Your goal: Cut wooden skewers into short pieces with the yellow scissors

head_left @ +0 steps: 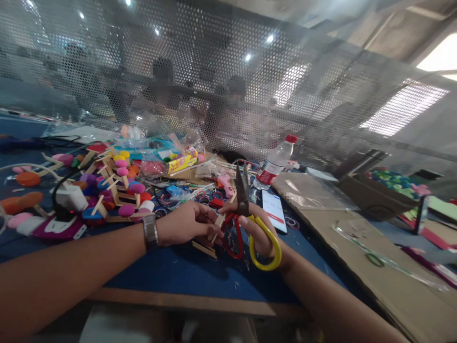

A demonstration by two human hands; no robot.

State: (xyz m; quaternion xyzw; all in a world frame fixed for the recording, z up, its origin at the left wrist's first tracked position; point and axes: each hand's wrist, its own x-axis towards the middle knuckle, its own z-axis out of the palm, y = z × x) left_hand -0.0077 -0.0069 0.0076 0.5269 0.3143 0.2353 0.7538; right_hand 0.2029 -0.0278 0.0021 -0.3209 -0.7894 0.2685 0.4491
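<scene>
My left hand [189, 221], with a watch [150, 231] on its wrist, pinches thin wooden sticks [218, 226] over the near part of the blue table. From the right, my right hand [259, 233] grips scissors [243, 193] with one red and one yellow handle. Their blades point up and away from me, slightly parted, and the yellow loop hangs round the hand. Some right fingertips reach the sticks too; whether they press on them is hard to tell. More flat wooden sticks [204, 249] lie just below my left fingers.
Left stand many wooden stick pieces with coloured pads [123, 190], a white plug [71, 202] and a purple power strip [59, 227]. Behind are plastic wrappers [182, 162] and a pink glue gun [225, 185]. A bottle [273, 164], phone [273, 209] and cardboard [342, 243] lie right.
</scene>
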